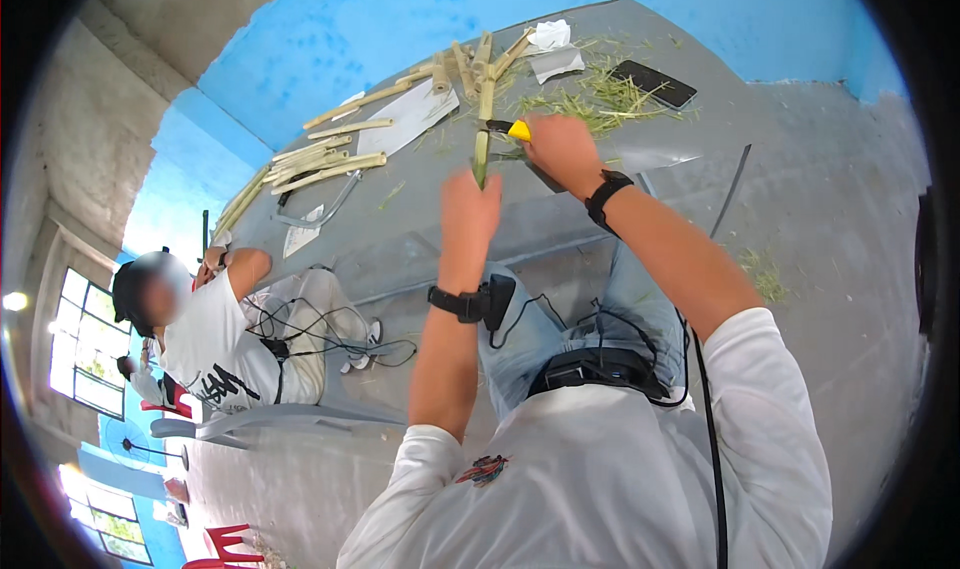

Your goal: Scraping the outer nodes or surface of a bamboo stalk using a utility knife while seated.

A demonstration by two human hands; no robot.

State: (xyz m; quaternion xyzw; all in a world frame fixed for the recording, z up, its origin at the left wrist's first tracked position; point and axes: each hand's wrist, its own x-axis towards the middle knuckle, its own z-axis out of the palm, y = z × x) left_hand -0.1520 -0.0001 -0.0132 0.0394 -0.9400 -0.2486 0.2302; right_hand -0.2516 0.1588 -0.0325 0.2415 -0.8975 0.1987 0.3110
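Stick (486,107) judged light and stiff, probably smooth-skinned and liable to split along its length; best hold looks to be the near end, clear of the blade. It lies over the counter (425,154), running away from the left hand (471,209), which is clamped around that near end. Right hand (562,156), just right of the stick, grips the knife (518,131), blade at the stick's side.

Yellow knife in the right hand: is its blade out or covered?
Out: the dark blade shows bare beyond the yellow part of the knife, pointing toward the green stalk.
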